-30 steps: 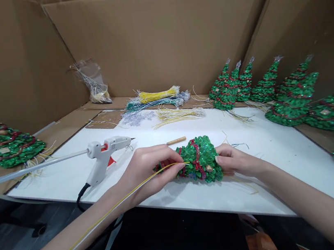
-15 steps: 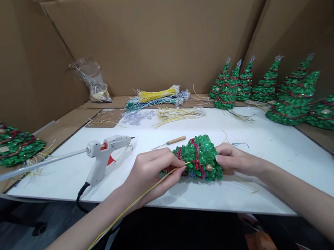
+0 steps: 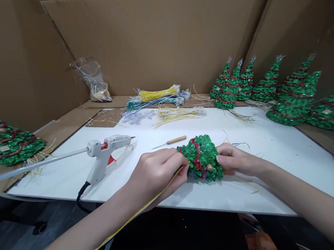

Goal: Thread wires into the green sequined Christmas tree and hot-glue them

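- Judging by the wires at its base, the far-left tree (image 3: 8,143) is probably wired.
- Yellow wire (image 3: 119,229) is pinched narrowly in the left hand (image 3: 158,171); most of its length trails along the forearm, so fitting is judged incomplete.
- The held tree (image 3: 204,159) is laid sideways between both hands; its base is gripped by the right hand (image 3: 235,159).
- Farther right, trees (image 3: 291,103) are grouped, some with wires visible beneath.
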